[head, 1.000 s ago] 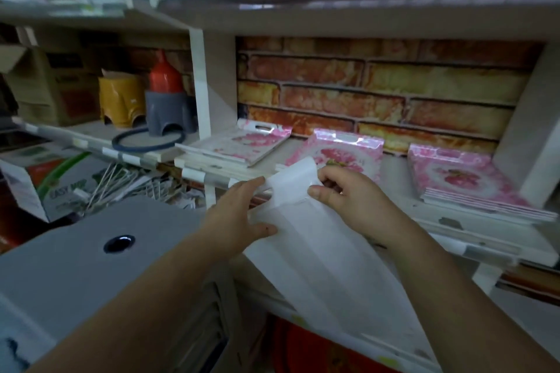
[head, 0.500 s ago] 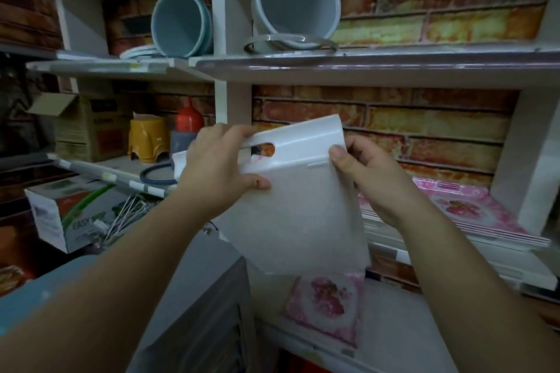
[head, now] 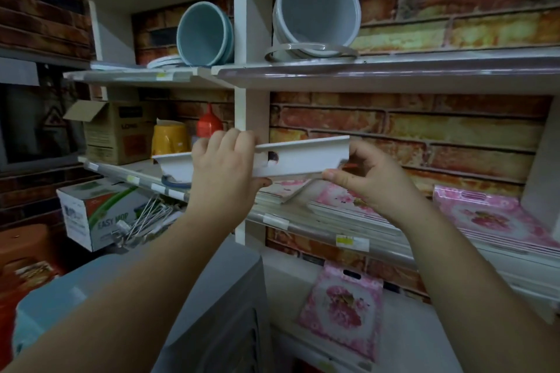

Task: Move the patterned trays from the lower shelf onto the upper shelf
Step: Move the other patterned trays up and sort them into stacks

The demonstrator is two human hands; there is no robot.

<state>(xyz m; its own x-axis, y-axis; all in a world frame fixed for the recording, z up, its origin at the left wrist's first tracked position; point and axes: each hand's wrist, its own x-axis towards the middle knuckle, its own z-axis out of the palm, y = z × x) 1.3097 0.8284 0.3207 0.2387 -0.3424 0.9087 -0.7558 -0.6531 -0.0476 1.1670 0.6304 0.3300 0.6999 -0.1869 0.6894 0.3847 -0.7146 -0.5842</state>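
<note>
Both hands hold one tray [head: 303, 157] almost level, its white underside and handle slot facing me, just above the upper shelf [head: 318, 228]. My left hand [head: 225, 166] grips its left part and my right hand [head: 368, 179] pinches its right corner. Stacks of pink flowered trays lie on that shelf: one under the held tray [head: 342, 200] and one at the right [head: 491, 216]. Another pink patterned tray [head: 344, 306] lies on the lower shelf [head: 421, 339].
A higher shelf carries tilted grey buckets [head: 318, 9] and blue basins [head: 204, 35]. To the left stand a cardboard box [head: 116, 130], a yellow stool [head: 169, 138] and a mop box [head: 103, 213]. A grey bin [head: 181, 306] is below my arms.
The tray rose from the lower shelf and tipped from upright to nearly flat at the upper shelf's height. My view lifted, showing the buckets above.
</note>
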